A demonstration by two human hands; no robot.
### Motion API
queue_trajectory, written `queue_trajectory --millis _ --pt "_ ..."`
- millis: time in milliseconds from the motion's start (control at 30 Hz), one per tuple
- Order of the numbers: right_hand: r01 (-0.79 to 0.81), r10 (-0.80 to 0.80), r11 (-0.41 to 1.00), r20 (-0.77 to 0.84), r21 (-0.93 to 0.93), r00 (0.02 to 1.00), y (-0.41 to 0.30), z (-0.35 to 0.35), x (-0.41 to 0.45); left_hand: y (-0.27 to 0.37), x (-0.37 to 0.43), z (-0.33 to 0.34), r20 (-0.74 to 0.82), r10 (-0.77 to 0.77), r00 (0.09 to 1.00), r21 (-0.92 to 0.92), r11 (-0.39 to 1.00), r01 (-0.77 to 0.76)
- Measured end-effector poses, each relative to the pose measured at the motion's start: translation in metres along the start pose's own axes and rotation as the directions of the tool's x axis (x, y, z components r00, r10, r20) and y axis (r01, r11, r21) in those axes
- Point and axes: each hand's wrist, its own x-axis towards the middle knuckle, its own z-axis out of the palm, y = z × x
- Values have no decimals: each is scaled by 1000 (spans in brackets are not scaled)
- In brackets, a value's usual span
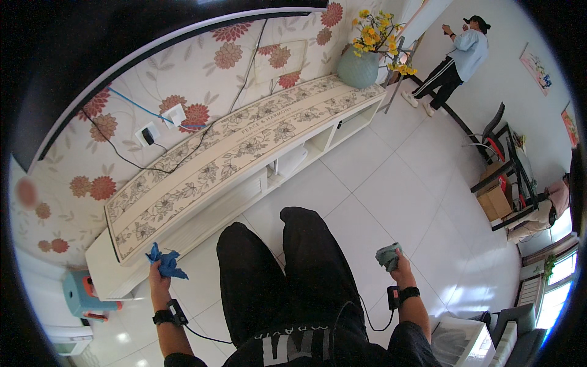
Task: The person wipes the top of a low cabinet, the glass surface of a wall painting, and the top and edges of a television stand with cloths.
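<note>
A crumpled blue cloth is gripped in my left hand, beside the near end of a long, low TV cabinet. My right hand holds a bunched grey-green cloth over the tiled floor, to the right of my legs. Both hands are apart from the furniture. A cream runner with floral print and lettering covers the cabinet top. Black cables trail across it. A pale green vase with yellow flowers stands at its far end.
A large TV hangs above the cabinet on a flower-papered wall. A blue stool stands at lower left. One person stands at the far right; another is beside a black-framed table. A cardboard box sits under it.
</note>
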Motion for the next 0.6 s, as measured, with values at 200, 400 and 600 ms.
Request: queue_trajectory --millis 200,400,600 --pt "-9 10 999 33 -31 999 2 -9 0 -7 20 5 24 26 999 23 999 -27" --pt "-71 85 977 62 -202 994 -10 24 18 -4 50 22 -114 156 981 267 956 -121" --pt "57 28 890 178 -452 984 -55 125 103 17 125 98 133 538 833 808 428 -405"
